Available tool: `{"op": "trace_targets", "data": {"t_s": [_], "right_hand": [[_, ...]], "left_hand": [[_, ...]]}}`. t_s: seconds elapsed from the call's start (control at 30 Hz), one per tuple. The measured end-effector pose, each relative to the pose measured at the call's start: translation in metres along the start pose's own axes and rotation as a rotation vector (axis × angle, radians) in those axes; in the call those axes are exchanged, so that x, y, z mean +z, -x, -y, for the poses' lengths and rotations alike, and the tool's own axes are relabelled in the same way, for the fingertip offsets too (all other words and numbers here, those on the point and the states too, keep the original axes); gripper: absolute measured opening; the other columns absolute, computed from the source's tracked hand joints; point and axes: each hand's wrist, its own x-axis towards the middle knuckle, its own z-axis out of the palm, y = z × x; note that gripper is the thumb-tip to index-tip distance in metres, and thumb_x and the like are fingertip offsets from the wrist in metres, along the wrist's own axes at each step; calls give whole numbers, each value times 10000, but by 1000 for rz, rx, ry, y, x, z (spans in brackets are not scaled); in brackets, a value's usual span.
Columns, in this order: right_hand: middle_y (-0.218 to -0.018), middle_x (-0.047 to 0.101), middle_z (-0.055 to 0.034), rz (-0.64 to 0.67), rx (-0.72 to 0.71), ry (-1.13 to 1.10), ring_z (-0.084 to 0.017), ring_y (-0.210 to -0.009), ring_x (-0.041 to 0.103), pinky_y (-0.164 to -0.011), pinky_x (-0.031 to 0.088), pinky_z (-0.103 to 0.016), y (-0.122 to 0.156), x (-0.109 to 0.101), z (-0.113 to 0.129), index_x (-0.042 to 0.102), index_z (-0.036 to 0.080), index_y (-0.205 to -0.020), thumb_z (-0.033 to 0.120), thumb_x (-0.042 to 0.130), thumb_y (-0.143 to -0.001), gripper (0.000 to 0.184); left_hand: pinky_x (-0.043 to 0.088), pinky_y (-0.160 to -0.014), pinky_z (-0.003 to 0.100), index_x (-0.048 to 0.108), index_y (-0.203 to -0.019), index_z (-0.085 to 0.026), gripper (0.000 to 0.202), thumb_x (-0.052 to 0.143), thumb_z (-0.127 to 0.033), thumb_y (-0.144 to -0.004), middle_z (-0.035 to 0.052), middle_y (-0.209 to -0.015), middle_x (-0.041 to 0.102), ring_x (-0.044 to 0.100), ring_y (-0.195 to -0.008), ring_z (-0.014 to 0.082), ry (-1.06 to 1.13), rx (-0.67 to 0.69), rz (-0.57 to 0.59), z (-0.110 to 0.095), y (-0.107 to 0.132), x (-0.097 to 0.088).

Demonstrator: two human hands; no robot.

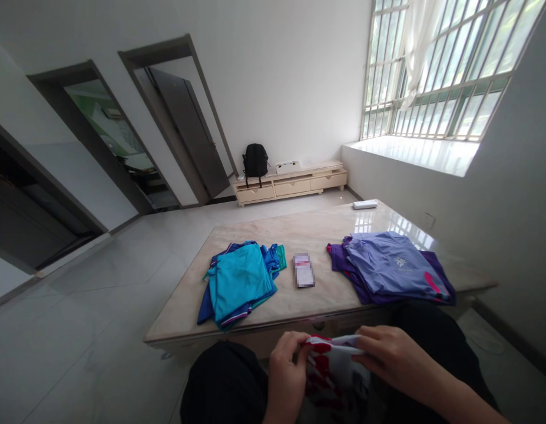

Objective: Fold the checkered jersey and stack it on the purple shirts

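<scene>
L hand (287, 368) & R hand (390, 353) both pinching upper edge of white-and-red cloth (328, 377), gripping it a bit apart; cloth hanging betw. dark-clad knees (226, 383), near side of table (255, 232). Teal/blue clothes pile (241, 277) lying on tabletop L, purple clothes pile (387, 265) lying R, blurred rect. item (304, 271) resting betw. Far: black backpack (255, 160) sitting on low cabinet (294, 187).

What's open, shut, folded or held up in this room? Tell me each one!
Left hand: pinching cloth
Right hand: pinching cloth
White-and-red cloth: held up, hanging down
Blue clothes: folded, piled
Purple clothes: folded, piled
Dark door: open
Cabinet drawers: look shut
Black backpack: upright; zips too small to tell
</scene>
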Motion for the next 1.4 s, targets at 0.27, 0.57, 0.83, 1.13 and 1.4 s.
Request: {"op": "trace_targets", "data": {"t_s": [0.27,0.57,0.83,1.13,1.4], "right_hand": [[-1063,783,-64,-652,-181,45,-174,-940,761,-867,588,-215,28,-6,27,652,214,-1246,193,599,-989,263],[-964,736,-39,-735,24,-37,-113,-827,738,-788,564,-140,20,-29,31,640,219,-1103,211,548,-1015,128],[-939,668,-41,-747,4,-102,-97,-760,677,-716,527,-145,16,-25,27,585,198,-1134,155,525,-988,164],[-964,635,-27,-740,109,-240,-116,-767,639,-707,514,-195,13,-4,6,566,227,-1145,200,478,-1019,156],[-985,704,-52,-857,371,-406,-179,-844,682,-710,543,-244,8,47,-26,594,231,-1119,392,475,-1036,216]], "left_hand": [[565,-777,278,641,-1049,-198,172,482,-259,-1033,68,-940,719,710,-866,195,13,177,-266,-28,14,21],[562,-879,265,587,-1282,-233,329,475,-96,-1004,53,-1076,733,708,-984,162,-107,547,-46,-22,0,16],[525,-771,283,686,-911,-184,301,537,-427,-1006,47,-884,711,680,-852,209,198,-170,86,-31,19,44],[542,-694,284,660,-1062,-201,319,385,-363,-1073,60,-899,779,747,-790,201,-163,111,-293,-5,8,39],[502,-614,246,622,-1085,-221,221,402,-225,-1068,12,-811,775,732,-645,151,-394,580,-53,-40,-2,-4]]}}
